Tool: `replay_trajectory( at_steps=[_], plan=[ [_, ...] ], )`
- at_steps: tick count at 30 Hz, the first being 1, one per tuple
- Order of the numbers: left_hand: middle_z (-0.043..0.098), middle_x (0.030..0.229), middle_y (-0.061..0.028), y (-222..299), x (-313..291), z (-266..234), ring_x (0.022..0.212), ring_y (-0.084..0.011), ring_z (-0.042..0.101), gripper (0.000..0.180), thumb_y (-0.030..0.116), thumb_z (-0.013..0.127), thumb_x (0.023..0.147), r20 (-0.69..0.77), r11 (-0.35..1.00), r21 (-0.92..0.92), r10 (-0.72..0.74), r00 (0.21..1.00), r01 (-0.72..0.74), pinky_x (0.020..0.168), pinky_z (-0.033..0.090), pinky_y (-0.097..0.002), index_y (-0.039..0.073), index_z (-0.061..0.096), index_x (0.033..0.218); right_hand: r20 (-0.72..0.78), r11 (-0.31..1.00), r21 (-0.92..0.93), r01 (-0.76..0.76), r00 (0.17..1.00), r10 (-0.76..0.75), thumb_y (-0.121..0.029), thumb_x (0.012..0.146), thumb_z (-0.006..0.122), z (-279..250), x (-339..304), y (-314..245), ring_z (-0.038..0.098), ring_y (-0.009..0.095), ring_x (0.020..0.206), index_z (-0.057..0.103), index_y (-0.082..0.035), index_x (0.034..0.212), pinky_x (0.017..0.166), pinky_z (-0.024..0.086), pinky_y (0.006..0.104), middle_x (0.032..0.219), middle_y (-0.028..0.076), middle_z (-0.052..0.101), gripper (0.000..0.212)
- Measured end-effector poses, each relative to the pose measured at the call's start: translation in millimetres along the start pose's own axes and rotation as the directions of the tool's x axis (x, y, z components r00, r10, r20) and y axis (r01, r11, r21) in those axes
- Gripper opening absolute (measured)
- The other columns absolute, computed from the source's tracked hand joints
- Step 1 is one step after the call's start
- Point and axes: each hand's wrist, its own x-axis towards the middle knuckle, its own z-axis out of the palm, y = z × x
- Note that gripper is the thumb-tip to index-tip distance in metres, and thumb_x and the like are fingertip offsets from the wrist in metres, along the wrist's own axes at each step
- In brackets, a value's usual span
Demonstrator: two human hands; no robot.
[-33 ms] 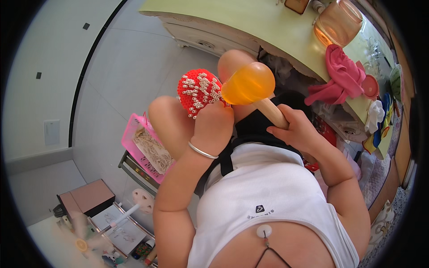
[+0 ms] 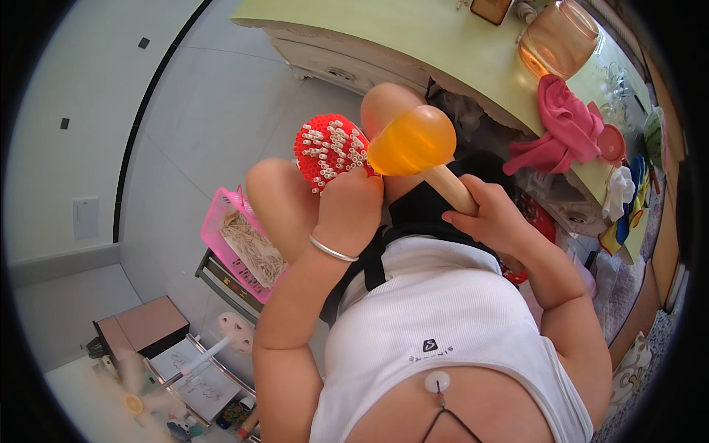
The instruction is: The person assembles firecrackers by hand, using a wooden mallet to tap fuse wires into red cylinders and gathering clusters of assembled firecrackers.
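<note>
Clasping mallet handle (image 2: 449, 190), right hand (image 2: 493, 213) curled

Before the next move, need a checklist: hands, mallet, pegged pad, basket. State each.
1. Right hand grips the wooden handle of the mallet: ok.
2. Left hand holds the red pegged pad at its near edge: ok.
3. White pegs cover the pad's whole face: not ok, bare red patches show.
4. Amber mallet head apart from the pad: cannot tell, it overlaps the pad's edge in this view.
5. Left fingertips clear of the mallet head: cannot tell, mostly hidden.
6. Pale sticks in the pink basket: ok.
</note>
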Motion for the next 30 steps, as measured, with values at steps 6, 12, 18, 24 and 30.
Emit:
replay_trajectory(
  at_steps=[6, 12, 18, 24, 30],
  plan=[
    [0.066, 0.070, -0.0038, -32, -30, -17, 0.060, -0.0134, 0.061, 0.010, 0.004, 0.077, 0.083, -0.182, 0.640, -0.747, -0.453, 0.873, 0.177, 0.055, 0.048, -0.0256, -0.001, 0.070, 0.088, 0.045, 0.983, -0.114, 0.145, 0.989, -0.141, -0.018, 0.084, 0.077, -1, -15, -13, 0.059, 0.037, 0.066, 0.053, -0.002, 0.097, 0.062, 0.047, 0.0402, 0.074, 0.019, 0.059, 0.032],
    [0.058, 0.066, 0.0033, -60, -61, -30, 0.054, -0.0021, 0.047, 0.013, 0.009, 0.075, 0.090, -0.166, 0.501, -0.828, -0.645, 0.746, 0.250, 0.048, 0.033, -0.0190, 0.001, 0.065, 0.086, -0.013, 0.931, -0.256, 0.259, 0.962, -0.271, -0.022, 0.088, 0.073, 24, -21, -12, 0.063, 0.041, 0.072, 0.050, -0.003, 0.100, 0.064, 0.049, 0.0454, 0.076, 0.020, 0.062, 0.032],
    [0.060, 0.068, 0.0009, -61, -75, -21, 0.053, -0.0041, 0.049, 0.011, 0.006, 0.073, 0.089, -0.060, 0.395, -0.879, -0.650, 0.758, 0.269, 0.049, 0.036, -0.0190, 0.000, 0.065, 0.087, 0.078, 0.910, -0.378, 0.169, 0.986, -0.151, -0.025, 0.091, 0.069, 14, -12, -32, 0.062, 0.044, 0.076, 0.049, -0.002, 0.096, 0.069, 0.049, 0.0470, 0.081, 0.022, 0.063, 0.031],
    [0.066, 0.078, -0.0042, -53, -70, -10, 0.063, -0.0093, 0.060, 0.008, 0.001, 0.070, 0.089, 0.040, 0.254, -0.940, -0.575, 0.817, 0.226, 0.059, 0.049, -0.0205, -0.002, 0.068, 0.096, 0.122, 0.863, -0.491, 0.117, 0.990, -0.065, -0.017, 0.089, 0.071, 30, -14, -9, 0.063, 0.042, 0.076, 0.050, -0.003, 0.104, 0.067, 0.050, 0.0428, 0.079, 0.021, 0.062, 0.029],
    [0.067, 0.081, -0.0036, -44, -69, 5, 0.068, -0.0080, 0.062, 0.009, -0.001, 0.067, 0.090, 0.001, 0.324, -0.920, -0.560, 0.828, 0.220, 0.064, 0.050, -0.0200, -0.003, 0.068, 0.099, 0.014, 0.963, -0.199, 0.182, 0.983, -0.183, -0.019, 0.088, 0.072, 13, -16, -26, 0.058, 0.035, 0.069, 0.051, 0.000, 0.096, 0.064, 0.047, 0.0405, 0.077, 0.019, 0.058, 0.029]
  ],
)
